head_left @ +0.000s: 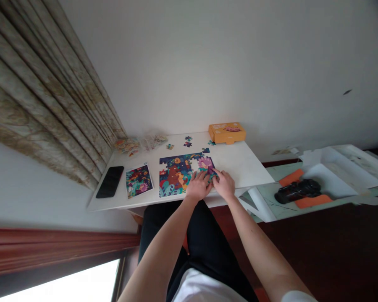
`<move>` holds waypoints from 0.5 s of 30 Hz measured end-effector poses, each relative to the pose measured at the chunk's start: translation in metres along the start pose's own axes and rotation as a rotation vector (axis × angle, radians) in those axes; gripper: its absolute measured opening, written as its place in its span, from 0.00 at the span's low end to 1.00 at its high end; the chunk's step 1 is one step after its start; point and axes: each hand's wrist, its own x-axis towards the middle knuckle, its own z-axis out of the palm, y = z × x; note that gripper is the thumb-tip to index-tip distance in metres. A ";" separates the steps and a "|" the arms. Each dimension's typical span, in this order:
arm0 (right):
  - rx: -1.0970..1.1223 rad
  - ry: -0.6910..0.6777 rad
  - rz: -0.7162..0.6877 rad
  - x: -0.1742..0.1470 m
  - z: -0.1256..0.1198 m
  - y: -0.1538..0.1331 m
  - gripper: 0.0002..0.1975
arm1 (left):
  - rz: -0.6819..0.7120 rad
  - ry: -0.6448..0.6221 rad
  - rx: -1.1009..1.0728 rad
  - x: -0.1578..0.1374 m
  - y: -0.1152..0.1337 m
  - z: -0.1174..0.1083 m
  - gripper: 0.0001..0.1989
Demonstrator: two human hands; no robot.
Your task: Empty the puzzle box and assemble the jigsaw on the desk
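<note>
A partly joined jigsaw puzzle (173,174) with a brown bear and bright leaves lies on the white table, showing gaps at its left edge and right of centre. My left hand (199,186) rests flat over its lower right part, fingers spread. Close beside it, my right hand (224,183) has thumb and index finger at a purple puzzle piece (210,170) on the puzzle's right edge; the grip is partly hidden. A loose dark puzzle piece (206,150) touches or nearly touches the top right edge. The picture card (139,181) lies to the left.
Several loose pieces (187,144) lie behind the puzzle. A yellow box (227,133) stands at the back right, plastic bags of pieces (153,141) at the back left. A black phone (110,182) lies near the left edge. Lower right, a glass shelf holds a black camera-like object (297,191).
</note>
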 end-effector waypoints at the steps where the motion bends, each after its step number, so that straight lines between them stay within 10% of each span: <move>1: -0.010 -0.006 -0.003 0.000 -0.001 -0.001 0.22 | -0.002 -0.001 0.001 0.000 0.000 0.000 0.19; 15: -0.025 -0.003 0.048 -0.001 -0.004 -0.007 0.21 | 0.012 0.004 0.020 0.001 -0.002 0.003 0.18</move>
